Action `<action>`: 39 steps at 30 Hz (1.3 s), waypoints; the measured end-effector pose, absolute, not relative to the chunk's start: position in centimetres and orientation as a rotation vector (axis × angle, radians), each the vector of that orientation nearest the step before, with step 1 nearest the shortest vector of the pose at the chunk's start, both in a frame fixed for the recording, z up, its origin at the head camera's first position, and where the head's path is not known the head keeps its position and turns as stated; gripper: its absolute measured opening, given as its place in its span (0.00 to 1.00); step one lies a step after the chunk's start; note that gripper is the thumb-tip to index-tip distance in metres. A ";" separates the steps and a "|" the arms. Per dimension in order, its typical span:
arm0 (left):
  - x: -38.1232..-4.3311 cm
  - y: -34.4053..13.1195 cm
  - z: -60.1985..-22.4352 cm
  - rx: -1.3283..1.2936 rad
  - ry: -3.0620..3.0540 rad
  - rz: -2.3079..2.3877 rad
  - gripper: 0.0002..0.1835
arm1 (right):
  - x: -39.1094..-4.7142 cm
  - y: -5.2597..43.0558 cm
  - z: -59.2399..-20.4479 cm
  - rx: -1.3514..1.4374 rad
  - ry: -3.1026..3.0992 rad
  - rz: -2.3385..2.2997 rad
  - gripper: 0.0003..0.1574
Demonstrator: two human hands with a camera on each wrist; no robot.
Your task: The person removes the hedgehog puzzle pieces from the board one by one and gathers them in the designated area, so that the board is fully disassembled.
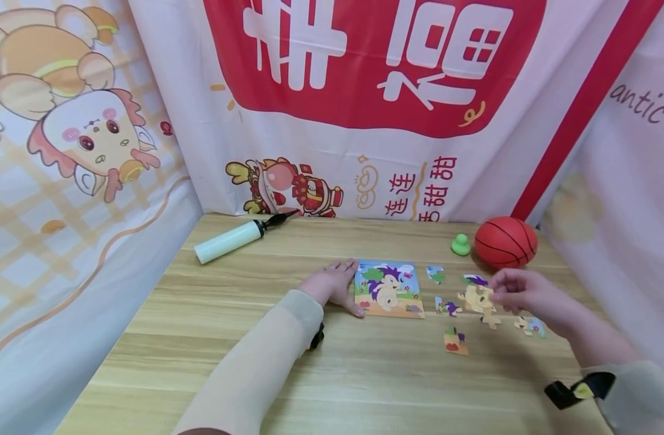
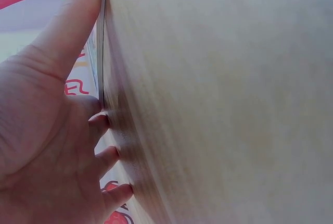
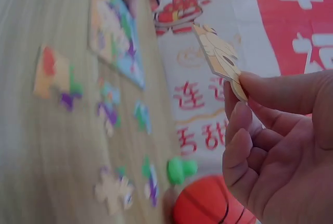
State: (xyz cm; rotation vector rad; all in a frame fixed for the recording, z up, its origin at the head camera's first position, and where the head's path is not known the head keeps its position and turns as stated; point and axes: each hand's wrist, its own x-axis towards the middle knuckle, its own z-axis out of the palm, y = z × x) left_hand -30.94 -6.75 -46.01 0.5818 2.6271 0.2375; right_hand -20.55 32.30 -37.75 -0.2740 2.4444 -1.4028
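A square hedgehog puzzle board [image 1: 399, 312] lies flat on the table. My left hand [image 1: 334, 285] rests at its left edge, thumb at the near corner and fingers at the far one; in the left wrist view the fingers are spread, touching the tabletop. My right hand [image 1: 519, 294] pinches a beige puzzle piece [image 3: 218, 60] between thumb and fingers, raised above the table. Around it lie several loose pieces: a red-and-orange corner piece [image 1: 455, 342], a green-and-blue one [image 1: 435, 274], a purple one [image 1: 475, 280] and a beige one [image 3: 112, 190].
Behind my right hand sit a red basketball [image 1: 506, 242] and a small green knobbed toy [image 1: 460, 244]. A white hand pump [image 1: 229, 241] with a black nozzle lies at the back left. Printed cloth curtains [image 1: 364, 151] hang along the back and sides of the wooden table [image 1: 375, 380].
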 end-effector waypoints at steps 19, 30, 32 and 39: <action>-31.5 -6.9 -46.5 0.535 2.610 0.291 0.75 | -17.1 37.2 -45.2 -0.181 2.364 -1.288 0.14; -30.4 -7.0 -45.3 0.607 2.627 0.294 0.70 | -17.2 37.4 -45.7 -0.097 2.527 -1.118 0.10; -30.4 -6.9 -45.4 0.601 2.631 0.290 0.70 | -17.4 37.3 -45.4 -0.092 2.549 -1.095 0.10; -30.2 -6.9 -45.3 0.613 2.637 0.260 0.69 | -19.2 34.5 -43.0 -0.164 2.532 -1.178 0.12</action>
